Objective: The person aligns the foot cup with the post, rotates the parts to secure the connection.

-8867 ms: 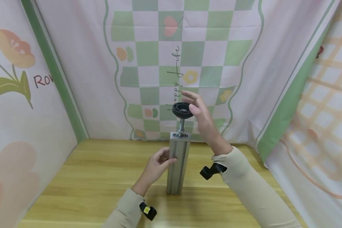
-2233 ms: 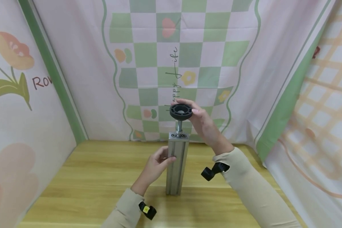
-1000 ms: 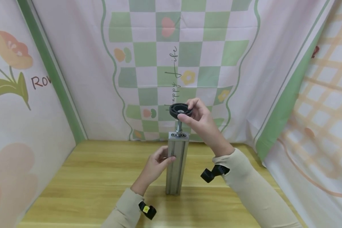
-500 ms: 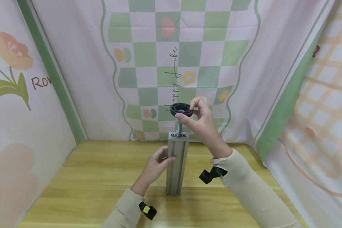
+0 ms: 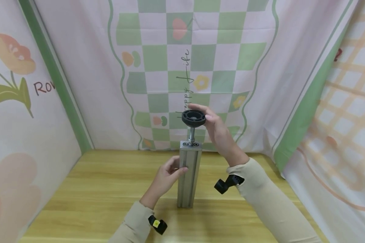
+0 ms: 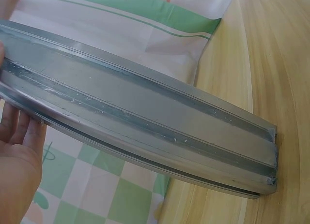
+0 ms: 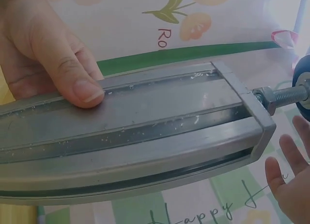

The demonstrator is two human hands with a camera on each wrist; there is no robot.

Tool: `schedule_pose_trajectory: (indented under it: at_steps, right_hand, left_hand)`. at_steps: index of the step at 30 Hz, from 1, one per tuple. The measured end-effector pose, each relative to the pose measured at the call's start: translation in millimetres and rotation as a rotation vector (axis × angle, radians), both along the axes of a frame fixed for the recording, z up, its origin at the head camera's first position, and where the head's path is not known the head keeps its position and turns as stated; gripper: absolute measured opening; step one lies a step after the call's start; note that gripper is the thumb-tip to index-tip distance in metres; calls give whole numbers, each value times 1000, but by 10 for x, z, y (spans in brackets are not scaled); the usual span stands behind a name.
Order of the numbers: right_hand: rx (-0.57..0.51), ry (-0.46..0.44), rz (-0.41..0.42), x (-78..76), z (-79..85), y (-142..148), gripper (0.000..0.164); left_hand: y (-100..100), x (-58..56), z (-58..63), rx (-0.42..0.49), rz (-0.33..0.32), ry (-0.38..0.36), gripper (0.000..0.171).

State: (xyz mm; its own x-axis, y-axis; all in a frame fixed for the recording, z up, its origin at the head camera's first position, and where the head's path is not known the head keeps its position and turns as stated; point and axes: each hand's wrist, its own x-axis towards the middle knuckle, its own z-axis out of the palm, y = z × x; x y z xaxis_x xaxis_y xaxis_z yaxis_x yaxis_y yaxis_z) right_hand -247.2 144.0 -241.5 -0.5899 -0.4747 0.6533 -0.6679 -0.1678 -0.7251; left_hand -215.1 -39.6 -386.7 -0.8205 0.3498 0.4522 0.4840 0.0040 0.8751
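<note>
Metal profile (image 5: 189, 179): silver, grooved, standing upright on the counter (image 5: 109, 195).
End plate (image 5: 191, 145): capping the profile, two round sockets.
Threaded bolt (image 5: 192, 132): rising from the end plate, nut at its base.
Black disc (image 5: 193, 118): round, hollow-topped, on the bolt's upper end.
Left hand (image 5: 166, 175): gripping the profile, thumb across one face.
Right hand (image 5: 219, 130): fingers extended behind the disc, thumb at its rim, unclasped.
Backdrop (image 5: 157, 57): green-and-white checked cloth.
</note>
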Motion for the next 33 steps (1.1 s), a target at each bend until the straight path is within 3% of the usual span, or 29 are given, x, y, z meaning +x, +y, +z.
schedule_pose_trajectory:
  at_steps: [6,19,33]
  right_hand:
    - [15,21,20,-5,-1,7,49]
    - [5,-47,7,-32,-23,52,46]
    - [-21,-62,-71,-26,-67,70,34]
  left_hand:
    - [0,-3,-4,-1,1,1,31]
    - [3,-9,-6,6,-3,-10,31]
    - [-3,-28,-30,5,3,-4,30]
